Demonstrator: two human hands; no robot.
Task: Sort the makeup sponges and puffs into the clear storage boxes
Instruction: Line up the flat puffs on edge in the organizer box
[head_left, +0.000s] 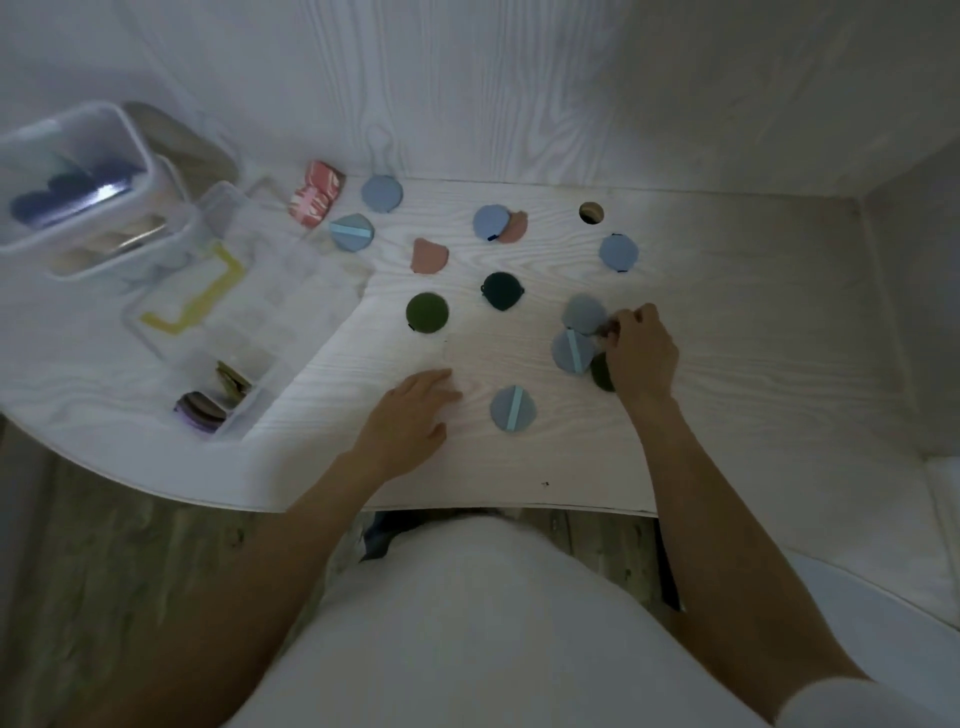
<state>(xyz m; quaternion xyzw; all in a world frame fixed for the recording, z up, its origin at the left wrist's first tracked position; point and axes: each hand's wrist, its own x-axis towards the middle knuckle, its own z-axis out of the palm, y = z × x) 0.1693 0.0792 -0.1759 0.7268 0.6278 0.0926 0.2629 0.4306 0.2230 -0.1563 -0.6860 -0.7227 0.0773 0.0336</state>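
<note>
Several round puffs lie scattered on the pale wooden desk (727, 332): blue ones such as a blue puff with a light strap (512, 408), two pink ones (429, 254), a dark teal one (501, 290) and a green one (427, 314). My right hand (641, 353) rests over a cluster of a grey-blue puff (584, 313), a strapped blue puff (571, 352) and a dark green puff (601, 372), with fingertips pinching at the grey-blue puff's edge. My left hand (410, 415) lies flat on the desk, holding nothing. A clear divided box (270, 312) at left holds a few puffs (208, 408) in its near compartments.
Two stacked clear tubs (83, 176) with dark and beige items stand at the far left. A red-and-white patterned piece (317, 200) lies near the wall. A round cable hole (591, 212) is in the desk. White walls close in behind and on the right.
</note>
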